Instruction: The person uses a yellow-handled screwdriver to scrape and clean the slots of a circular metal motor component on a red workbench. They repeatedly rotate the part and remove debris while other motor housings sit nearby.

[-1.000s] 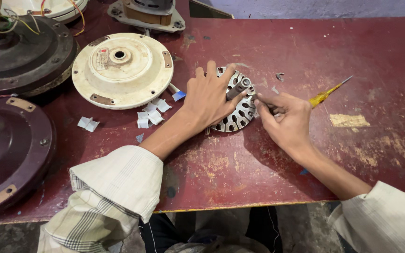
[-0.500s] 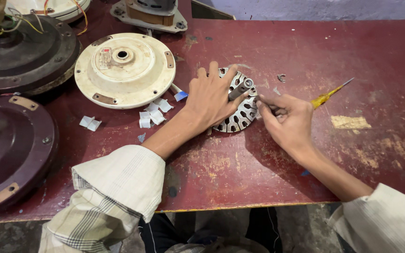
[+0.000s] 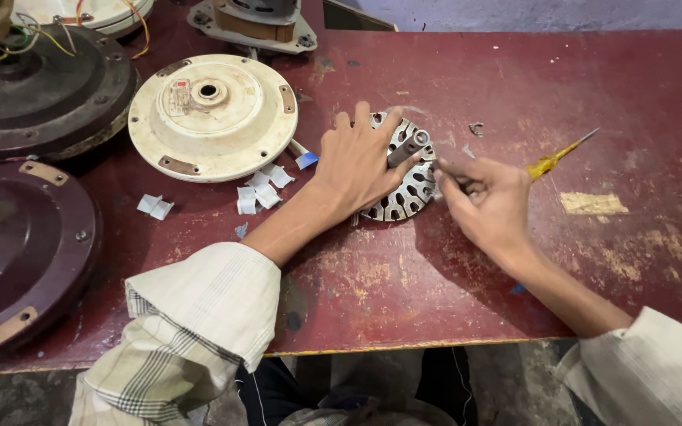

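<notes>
Two hands work one part: the left hand (image 3: 361,162) lies spread flat on the slotted core (image 3: 404,181) mid-surface, while the right hand (image 3: 487,201) is pinched around a screwdriver (image 3: 550,163). Steady downward pressure and a shallow, controlled tool angle seem wise.

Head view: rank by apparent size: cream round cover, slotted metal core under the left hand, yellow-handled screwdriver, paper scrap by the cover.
1. cream round cover
2. slotted metal core, partly hidden under the left hand
3. yellow-handled screwdriver, partly hidden in the right hand
4. paper scrap
</notes>
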